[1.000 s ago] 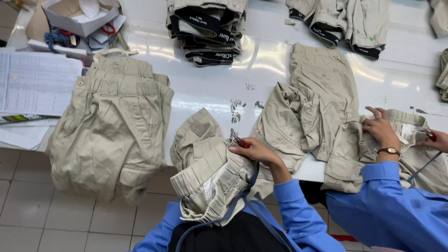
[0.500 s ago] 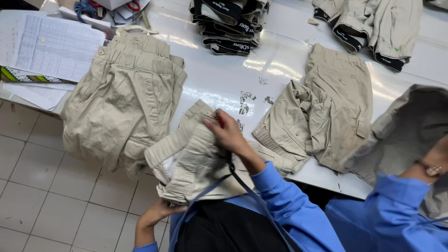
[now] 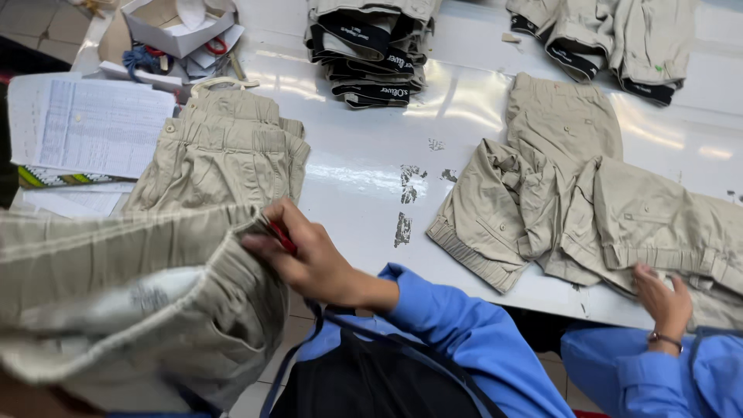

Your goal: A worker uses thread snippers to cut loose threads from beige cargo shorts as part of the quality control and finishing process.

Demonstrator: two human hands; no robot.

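Head view: the right hand [image 3: 313, 259], fingers curled around a small red tool [image 3: 280, 236], grips the waistband of the beige trousers [image 3: 147, 302] at seven o'clock. I cannot see the left hand. A co-worker's hand [image 3: 664, 298] at four o'clock rests on another crumpled beige pair [image 3: 588, 209].

The person wears a bright blue long sleeve [image 3: 472, 340], loose and creased, that ends in a plain cuff at the wrist of the right hand [image 3: 309, 259]. A black apron [image 3: 371, 383] covers the front of the body, and thin dark blue straps [image 3: 290, 360] run from it.
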